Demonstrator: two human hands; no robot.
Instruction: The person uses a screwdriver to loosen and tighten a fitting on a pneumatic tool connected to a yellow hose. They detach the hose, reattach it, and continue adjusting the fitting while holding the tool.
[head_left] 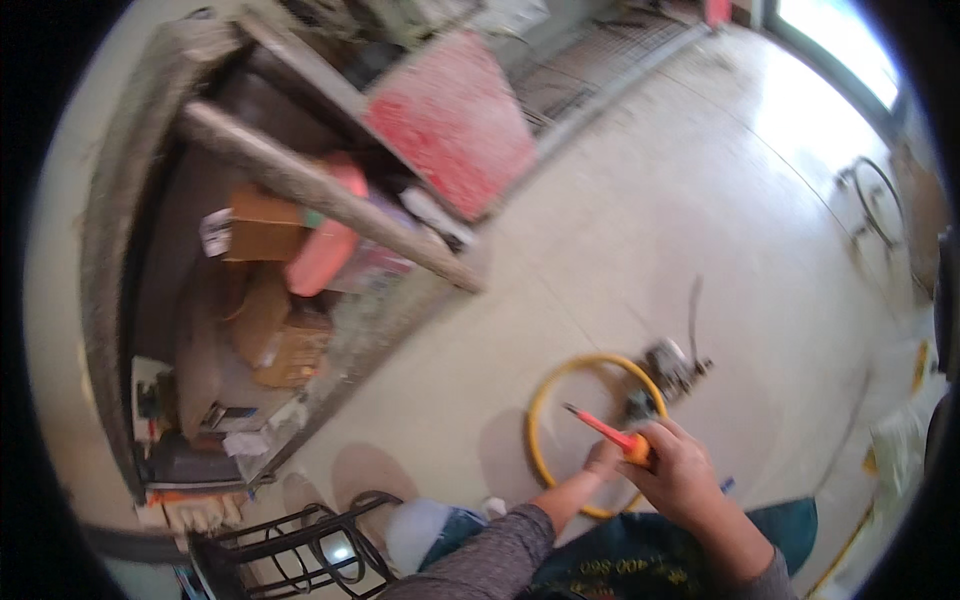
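My right hand is closed round the orange handle of a screwdriver. Its red-sleeved shaft points up and left, ending in a dark tip. Just below the shaft is my left hand, close against the right one; its fingers are mostly hidden and blurred, so whether it grips anything does not show. Beyond both hands, a loop of yellow hose lies on the floor. At the loop's right side sits a grey metal fitting with a thin dark rod or tube rising from it.
To the left is a worn bench frame with a round bar, holding cardboard boxes and a pink plastic piece. A red, scuffed panel stands behind. A black metal rack is at lower left, a wheel-like ring at far right.
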